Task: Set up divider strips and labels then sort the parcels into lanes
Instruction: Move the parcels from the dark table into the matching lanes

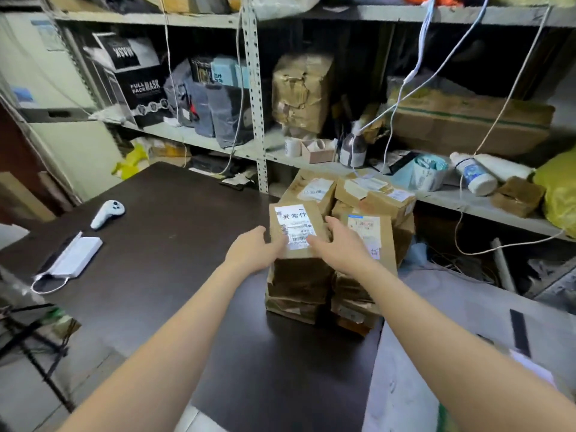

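- The stack of parcels sits on the dark bench, out at roughly 1 o'clock from the middle of the view, near the bench's far right edge. All brown cardboard, piled several deep in two columns, with more boxes behind them.
- Both hands are on the top parcel of the left column, the one with the white label facing up.
- The left hand grips it at the 9 o'clock edge, with its fingertips reaching onto the label.
- The right hand grips it from the 3 o'clock side, fingers curled over the top and touching the label too.
- Another labelled parcel lies just beside it at 3 o'clock, partly under the right hand.
- Over at 9 o'clock on the bench there's a white controller, and a face mask near it, well apart from the stack.
- A metal shelf packed with boxes, bags and bottles runs along the back at 12 o'clock.
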{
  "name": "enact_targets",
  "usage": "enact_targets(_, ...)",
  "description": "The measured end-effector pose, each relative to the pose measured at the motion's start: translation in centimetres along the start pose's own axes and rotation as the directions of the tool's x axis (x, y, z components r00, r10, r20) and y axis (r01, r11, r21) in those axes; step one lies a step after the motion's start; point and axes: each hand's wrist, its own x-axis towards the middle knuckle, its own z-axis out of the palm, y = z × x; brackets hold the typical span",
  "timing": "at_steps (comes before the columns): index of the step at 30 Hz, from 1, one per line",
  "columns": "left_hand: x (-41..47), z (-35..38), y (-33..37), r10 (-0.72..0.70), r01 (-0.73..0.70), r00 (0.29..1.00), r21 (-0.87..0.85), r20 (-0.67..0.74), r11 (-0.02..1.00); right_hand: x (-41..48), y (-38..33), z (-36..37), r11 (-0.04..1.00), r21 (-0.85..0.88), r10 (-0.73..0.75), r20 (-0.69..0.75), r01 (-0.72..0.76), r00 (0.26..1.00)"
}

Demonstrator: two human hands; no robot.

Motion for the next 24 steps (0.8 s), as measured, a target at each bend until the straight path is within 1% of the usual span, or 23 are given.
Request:
enact_targets(2,1.0,1.0,-0.8,0.009,0.014,0.995,-0.219,0.101,0.976,0.6,-0.3,1.3,0.998,0.024,0.059,-0.007,-0.059,0.998)
enact_targets(3,1.4,1.6,-1.1,0.018,0.021,0.992,-0.308,0.124,0.951,0.8,-0.4,1.8,0.994,0.054,0.091,-0.020,-0.090,0.996)
enact_targets(5,1.9,2.6,-1.6,0.032,0.019,0.992,-0.406,0.118,0.914,1.1,-0.4,2.7,0.983,0.130,0.138,-0.053,-0.130,0.989)
enact_targets(7,2.5,3.3,-1.9,0.046,0.002,0.994,-0.450,0.096,0.893,1.2,-0.5,3.1,0.972,0.179,0.167,-0.073,-0.151,0.983)
enact_targets(12,3.1,3.1,-1.7,0.093,-0.064,0.995,-0.494,0.035,0.867,0.8,-1.2,2.9,0.952,0.269,0.185,-0.122,-0.147,0.975)
enact_targets(15,2.5,1.7,-0.2,0.152,-0.131,0.988,-0.490,0.003,0.862,-0.4,-1.7,1.8,0.943,0.310,0.180,-0.178,-0.118,0.967)
enact_targets(20,-0.8,0.2,5.6,0.297,-0.299,0.952,-0.411,-0.070,0.861,-4.9,-1.0,-3.2,0.912,0.408,0.181,-0.306,-0.043,0.935)
enact_targets(24,-6.0,2.5,12.2,0.398,-0.374,0.916,-0.459,-0.048,0.806,-10.9,2.5,-9.1,0.925,0.381,0.177,-0.441,0.005,0.880)
